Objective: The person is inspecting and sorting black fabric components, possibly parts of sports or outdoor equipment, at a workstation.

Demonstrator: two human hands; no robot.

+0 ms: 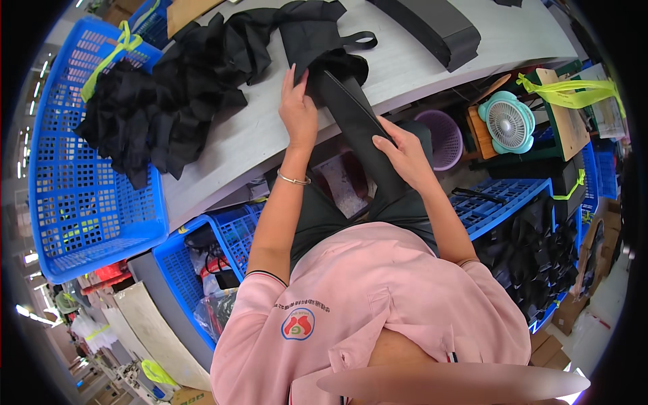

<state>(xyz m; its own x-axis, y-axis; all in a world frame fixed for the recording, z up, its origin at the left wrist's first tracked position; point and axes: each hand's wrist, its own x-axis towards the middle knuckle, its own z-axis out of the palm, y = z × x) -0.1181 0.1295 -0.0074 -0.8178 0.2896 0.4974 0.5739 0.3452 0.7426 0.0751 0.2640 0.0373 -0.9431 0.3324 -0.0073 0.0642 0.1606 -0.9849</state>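
Note:
A long, flat black panel (356, 131) slants from the mouth of a black fabric pouch (312, 40) down toward my lap. Its upper end is hidden in the pouch's cloth. My right hand (405, 155) grips the panel by its right edge, thumb on top. At the pouch's lower left edge, my left hand (299, 118) has its fingers stretched out and apart, the tips touching the cloth. A black loop (360, 41) sticks out from the pouch's right side. Bunched black fabric pieces (169, 101) trail leftward from the pouch.
The fabric heap spills over a blue basket (101, 253) at left. A stack of black panels (432, 30) lies on the pale table (398, 81). Right of it are a purple bin (440, 140) and a teal fan (507, 123). Blue crates (499, 202) flank me.

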